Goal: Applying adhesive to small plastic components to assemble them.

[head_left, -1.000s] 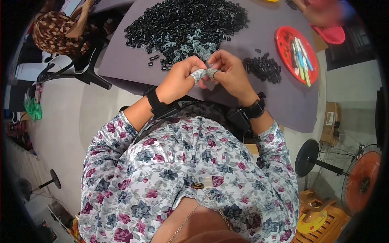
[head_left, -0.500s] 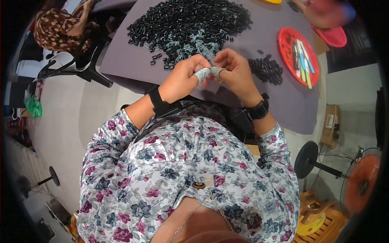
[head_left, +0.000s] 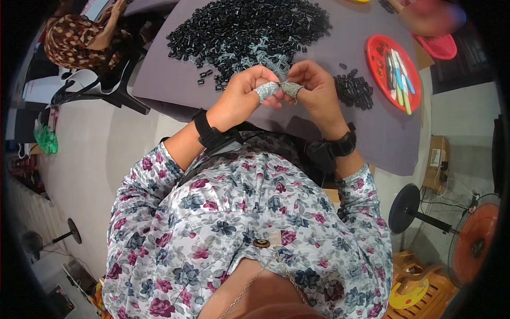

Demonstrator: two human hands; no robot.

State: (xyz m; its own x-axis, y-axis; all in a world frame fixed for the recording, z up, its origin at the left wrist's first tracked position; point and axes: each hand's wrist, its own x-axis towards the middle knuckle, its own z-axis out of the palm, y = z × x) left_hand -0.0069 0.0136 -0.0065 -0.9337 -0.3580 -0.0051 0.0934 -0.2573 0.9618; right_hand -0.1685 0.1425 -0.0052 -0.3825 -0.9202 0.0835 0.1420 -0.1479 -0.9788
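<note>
My left hand (head_left: 239, 100) and my right hand (head_left: 320, 95) meet over the near edge of the table, fingers pinched together. A pale wrap (head_left: 266, 92) covers the left thumb, and a greyer wrap (head_left: 290, 90) the right one. Whatever is between the fingertips is too small and hidden to make out. Just beyond them spreads a big heap of small black pieces (head_left: 239, 32), with light blue-grey branching scraps (head_left: 265, 56) on its near side. Beside my right hand is a smaller pile of black pieces (head_left: 355, 91).
On the right, a red plate (head_left: 373, 64) holds several slim tools with white, blue and green handles (head_left: 399, 77). Two other people sit at the far left and far right. A black chair (head_left: 119, 93) stands left of the purple-grey tablecloth (head_left: 390, 143); an orange fan (head_left: 475, 239) is at lower right.
My right hand has shifted slightly to the right, and the wrapped thumbs have tilted a little. Both hands stay pinched together in front of the heap.
</note>
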